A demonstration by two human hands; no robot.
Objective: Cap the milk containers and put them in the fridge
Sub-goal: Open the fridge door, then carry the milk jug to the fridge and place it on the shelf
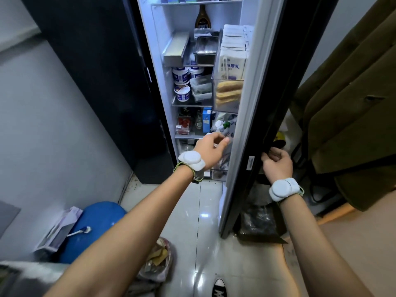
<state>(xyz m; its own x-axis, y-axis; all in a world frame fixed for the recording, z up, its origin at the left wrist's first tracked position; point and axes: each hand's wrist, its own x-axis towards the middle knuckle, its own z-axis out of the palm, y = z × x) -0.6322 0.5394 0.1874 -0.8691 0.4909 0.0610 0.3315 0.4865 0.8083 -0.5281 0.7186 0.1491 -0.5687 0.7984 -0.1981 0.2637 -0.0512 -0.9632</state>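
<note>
The tall dark fridge stands with its right door swung partly open. My right hand is curled around the outer edge of that door. My left hand reaches into the gap at the lower door bin, fingers apart and holding nothing. Just above its fingertips, milk containers with white caps stand in the lower door bin. A blue carton stands on the inner shelf beside them. White milk cartons fill the upper door bin.
Shelves hold white tubs, metal trays and a box of strawberries. On the floor lie a blue ball, a rubbish bag and a black bag. An olive curtain hangs at right.
</note>
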